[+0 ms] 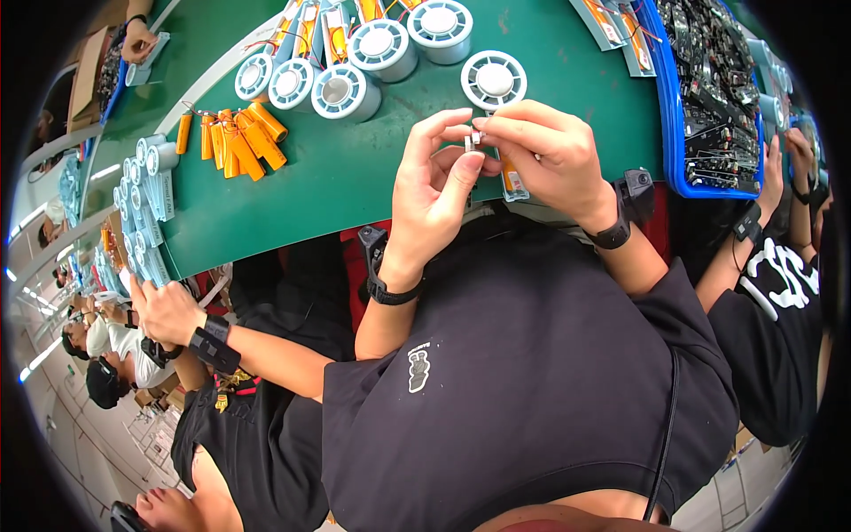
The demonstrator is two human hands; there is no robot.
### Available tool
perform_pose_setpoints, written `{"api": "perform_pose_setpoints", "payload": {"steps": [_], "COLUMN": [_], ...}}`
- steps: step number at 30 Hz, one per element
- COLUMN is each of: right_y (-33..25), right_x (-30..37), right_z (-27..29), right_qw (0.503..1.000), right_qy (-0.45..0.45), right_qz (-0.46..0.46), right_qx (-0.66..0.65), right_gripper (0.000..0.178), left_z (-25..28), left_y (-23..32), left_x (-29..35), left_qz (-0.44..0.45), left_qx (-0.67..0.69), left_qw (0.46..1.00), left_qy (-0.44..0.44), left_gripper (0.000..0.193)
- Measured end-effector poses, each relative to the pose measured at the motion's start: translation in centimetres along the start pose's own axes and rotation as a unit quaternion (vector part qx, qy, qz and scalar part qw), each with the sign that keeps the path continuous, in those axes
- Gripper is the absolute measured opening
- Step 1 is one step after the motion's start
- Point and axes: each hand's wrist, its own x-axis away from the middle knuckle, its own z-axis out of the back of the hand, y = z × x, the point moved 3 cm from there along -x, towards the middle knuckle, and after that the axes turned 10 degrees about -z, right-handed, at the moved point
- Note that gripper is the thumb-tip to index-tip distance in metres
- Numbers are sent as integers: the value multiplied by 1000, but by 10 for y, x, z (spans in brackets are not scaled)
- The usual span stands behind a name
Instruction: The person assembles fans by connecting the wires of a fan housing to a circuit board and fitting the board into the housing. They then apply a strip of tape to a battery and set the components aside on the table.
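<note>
My left hand (439, 182) and my right hand (554, 155) meet over the green table near its front edge. Between their fingertips is a small metallic and dark part (472, 140), too small to name exactly. The right hand pinches it from above, and the left thumb and fingers close on it from the other side. Under my hands lies a light-blue handheld fan housing (494, 80), its round head beyond my fingers. Its open handle, partly hidden by my right hand, shows an orange battery (510, 177) near the table edge.
More light-blue fan housings (346, 91) with orange batteries and wires lie at the far left of my hands. A pile of orange batteries (244, 142) is nearer. At right stands a blue bin (671, 133) of small black parts. Co-workers sit on both sides.
</note>
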Motion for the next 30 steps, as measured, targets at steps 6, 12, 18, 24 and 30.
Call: {"api": "perform_pose_setpoints", "payload": {"steps": [6, 12, 18, 24, 30], "right_y": [-5, -15, -10, 6, 13], "right_x": [1, -3, -7, -7, -6], "right_z": [3, 9, 11, 15, 20], "right_qw": [999, 985, 992, 983, 981], "right_qy": [0, -17, -51, -118, -108], "right_qz": [21, 85, 75, -135, -152], "right_qx": [31, 147, 84, -49, -55], "right_gripper": [18, 17, 13, 21, 30], "left_z": [-1, 5, 9, 5, -3], "left_y": [-1, 2, -4, 0, 6], "left_x": [2, -2, -2, -3, -8], "left_qz": [16, 36, 100, 110, 121], "left_qx": [39, -63, 65, 34, -44], "left_qw": [999, 997, 993, 991, 985], "left_qy": [9, -25, -25, -72, -115], "left_gripper": [28, 27, 24, 22, 19]}}
